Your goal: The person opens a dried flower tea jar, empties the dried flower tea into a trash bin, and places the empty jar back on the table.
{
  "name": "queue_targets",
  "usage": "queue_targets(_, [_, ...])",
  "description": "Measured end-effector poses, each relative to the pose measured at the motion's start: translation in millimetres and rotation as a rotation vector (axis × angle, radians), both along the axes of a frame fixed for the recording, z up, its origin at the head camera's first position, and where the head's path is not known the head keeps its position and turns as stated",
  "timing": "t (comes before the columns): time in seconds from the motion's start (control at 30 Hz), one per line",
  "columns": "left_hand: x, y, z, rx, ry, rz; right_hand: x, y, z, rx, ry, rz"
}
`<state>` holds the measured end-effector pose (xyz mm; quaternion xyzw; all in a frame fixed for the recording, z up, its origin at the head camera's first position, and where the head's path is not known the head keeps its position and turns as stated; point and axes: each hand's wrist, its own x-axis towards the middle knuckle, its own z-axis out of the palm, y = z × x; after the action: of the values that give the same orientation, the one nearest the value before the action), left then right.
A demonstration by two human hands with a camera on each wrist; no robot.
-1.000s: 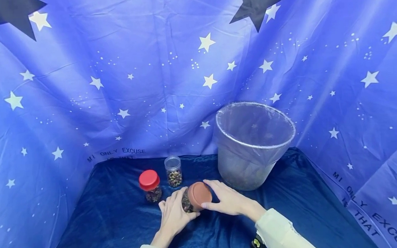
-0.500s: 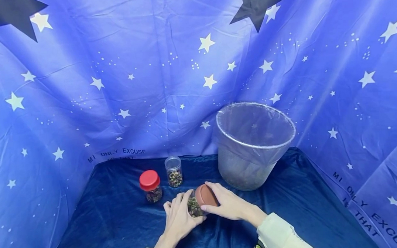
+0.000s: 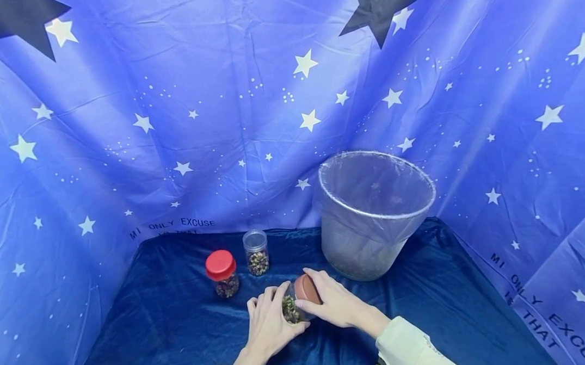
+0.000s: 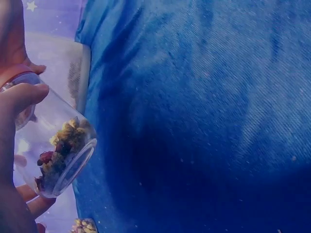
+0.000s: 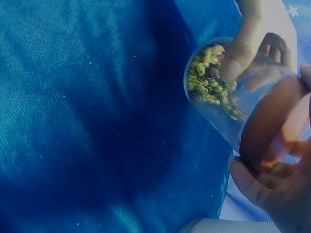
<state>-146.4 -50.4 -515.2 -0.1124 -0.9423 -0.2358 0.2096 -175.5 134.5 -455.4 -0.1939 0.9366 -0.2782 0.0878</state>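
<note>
My left grip [image 3: 271,325] is curled round the clear jar [image 5: 226,114] of dried flowers [image 5: 209,75], tilted over the tabletop [image 3: 181,331]; my right grip [image 3: 339,303] pinches its brown lid [image 3: 307,289]. I should brace the jar and turn only the lid, keeping it square.

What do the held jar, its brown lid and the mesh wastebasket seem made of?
Held jar: clear, glossy glass or plastic; dried flowers show through. Brown lid: probably plastic, opaque and smooth with a soft sheen. Mesh wastebasket: likely metal, from its fine greyish grid, though plastic is possible; its creased clear liner suggests plastic film.
</note>
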Motion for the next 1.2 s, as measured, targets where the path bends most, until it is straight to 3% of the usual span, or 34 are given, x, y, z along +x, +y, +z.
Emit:
queue_targets(0.27, [2.5, 3.1, 2.6, -0.048, 0.032, -0.012, 0.7, -2.2, -2.8, -0.011, -0.028, -0.090])
queue_targets(0.6, [3.3, 0.0, -0.4, -0.153, 0.183, -0.053, -3.3, 1.4, -4.3, -0.057, -0.013, -0.136])
queue_targets(0.97, [7.1, 1.5, -6.3, -0.189, 0.099, -0.103, -2.6, 4.3, -3.2, -0.081, -0.050, -0.142])
queue_targets(1.2, [1.1, 1.8, -7.7, -0.191, 0.240, -0.083, -1.9, 1.7, -2.1, -0.083, -0.030, -0.148])
